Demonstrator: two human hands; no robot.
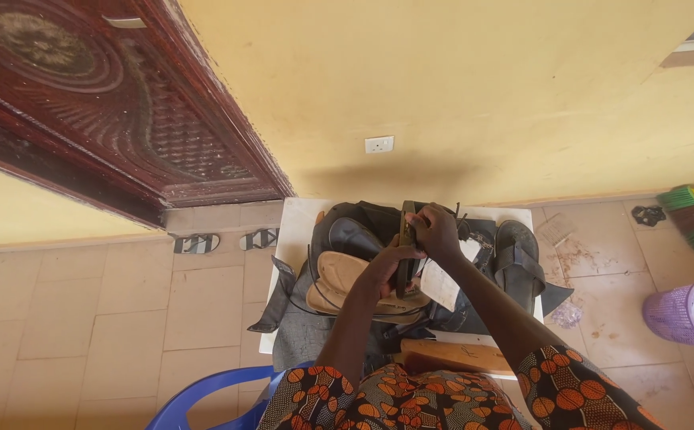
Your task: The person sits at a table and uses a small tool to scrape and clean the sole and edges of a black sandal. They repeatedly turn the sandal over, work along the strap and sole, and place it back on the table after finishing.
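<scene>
Where both hands meet, left hand [384, 267] and right hand [436, 231] grasp a dark strap [405, 247]; fingertips hidden

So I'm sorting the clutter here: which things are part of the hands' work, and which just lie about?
In the work: left hand, right hand, dark strap both grip, tan sole, black sandal, table.

Lying about: slippers, broom, purple basket, blue chair.

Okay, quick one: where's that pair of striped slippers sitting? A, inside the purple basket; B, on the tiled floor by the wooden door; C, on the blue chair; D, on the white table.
B: the striped slippers lie on the tiled floor just below the carved wooden door.
</scene>
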